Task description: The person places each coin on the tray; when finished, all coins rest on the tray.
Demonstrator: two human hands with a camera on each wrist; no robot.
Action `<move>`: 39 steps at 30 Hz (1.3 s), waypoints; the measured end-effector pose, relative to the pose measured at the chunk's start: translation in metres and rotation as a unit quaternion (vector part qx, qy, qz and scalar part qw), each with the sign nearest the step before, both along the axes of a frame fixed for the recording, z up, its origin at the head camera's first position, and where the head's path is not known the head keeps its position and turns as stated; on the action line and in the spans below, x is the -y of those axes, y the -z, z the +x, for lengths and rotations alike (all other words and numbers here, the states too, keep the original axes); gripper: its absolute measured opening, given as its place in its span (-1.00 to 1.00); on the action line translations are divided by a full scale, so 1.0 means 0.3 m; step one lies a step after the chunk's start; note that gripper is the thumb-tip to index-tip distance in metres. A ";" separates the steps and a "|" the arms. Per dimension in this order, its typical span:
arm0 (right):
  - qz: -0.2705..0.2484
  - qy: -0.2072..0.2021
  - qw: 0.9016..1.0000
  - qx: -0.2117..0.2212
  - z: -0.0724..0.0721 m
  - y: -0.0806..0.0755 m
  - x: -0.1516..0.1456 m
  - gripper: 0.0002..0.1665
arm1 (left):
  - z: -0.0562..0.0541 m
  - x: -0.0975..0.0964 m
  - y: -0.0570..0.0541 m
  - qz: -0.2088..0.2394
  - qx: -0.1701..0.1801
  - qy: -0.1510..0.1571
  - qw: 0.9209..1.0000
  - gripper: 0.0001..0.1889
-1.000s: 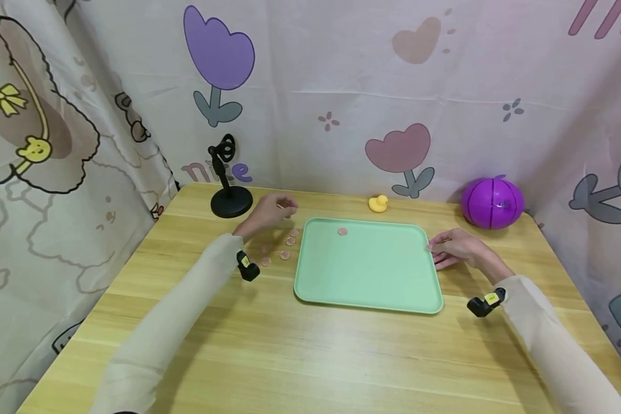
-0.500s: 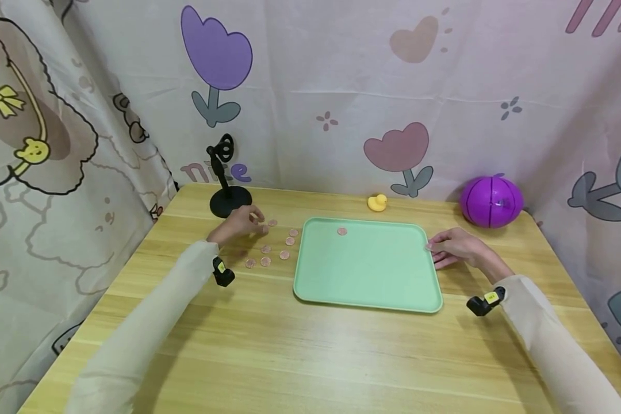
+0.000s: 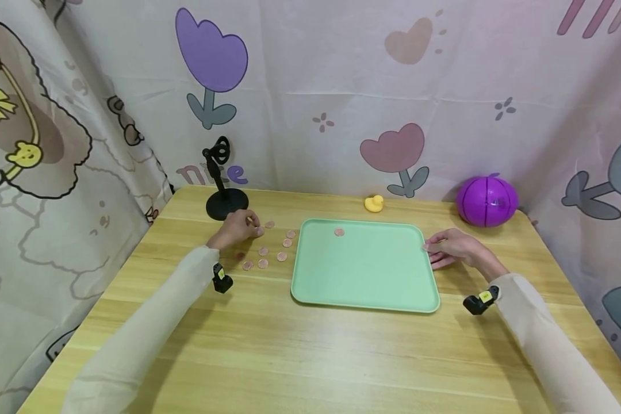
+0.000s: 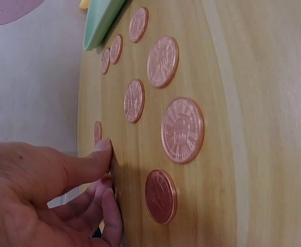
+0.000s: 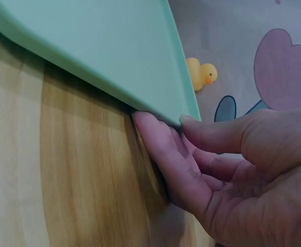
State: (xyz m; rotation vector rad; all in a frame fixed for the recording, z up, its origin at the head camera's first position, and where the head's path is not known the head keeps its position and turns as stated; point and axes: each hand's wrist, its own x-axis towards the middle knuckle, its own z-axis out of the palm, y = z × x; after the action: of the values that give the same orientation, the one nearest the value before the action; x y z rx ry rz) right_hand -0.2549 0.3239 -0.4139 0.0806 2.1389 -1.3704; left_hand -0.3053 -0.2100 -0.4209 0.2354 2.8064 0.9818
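Copper coins (image 4: 182, 130): eight I can count lying flat and apart, left of the tray; one more on the tray near its far edge.
Left hand (image 3: 235, 228): thumb and fingertips bent down at the tabletop among the coins; whether they pinch one, I can't tell.
Green tray (image 3: 364, 267): flat beside the coins.
Right hand (image 3: 452, 246): gripping the tray's right rim near the far corner, thumb above.
Back of the table (image 3: 315, 356): black stand (image 3: 226, 202), yellow duck (image 3: 374, 203), purple ball (image 3: 487, 201).
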 end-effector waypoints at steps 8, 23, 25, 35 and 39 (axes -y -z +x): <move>0.004 -0.003 1.000 0.008 -0.002 -0.015 -0.008 -0.48 | -0.001 -0.008 -0.011 0.013 -0.009 -0.016 1.000 -0.83; 0.012 -0.004 1.000 0.008 -0.003 -0.007 -0.003 -0.53 | -0.013 -0.103 -0.052 0.108 -0.040 0.000 0.993 -0.80; 0.012 -0.005 1.000 0.006 -0.004 -0.004 -0.005 -0.53 | -0.009 -0.141 -0.057 0.148 -0.018 0.003 0.989 -0.78; 0.009 0.004 1.000 0.001 0.005 -0.003 0.005 -0.55 | 0.013 -0.313 -0.055 0.224 0.041 0.007 0.974 -0.83; 0.008 0.009 1.000 0.003 0.006 -0.005 0.011 -0.55 | 0.002 -0.372 -0.036 0.225 0.051 0.004 0.973 -0.84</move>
State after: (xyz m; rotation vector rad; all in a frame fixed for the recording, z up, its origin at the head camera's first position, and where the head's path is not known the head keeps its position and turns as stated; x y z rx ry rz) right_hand -0.2530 0.3206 -0.4124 0.1110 2.1497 -1.3607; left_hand -0.3046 -0.0983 -0.4101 0.2390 2.4532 1.5710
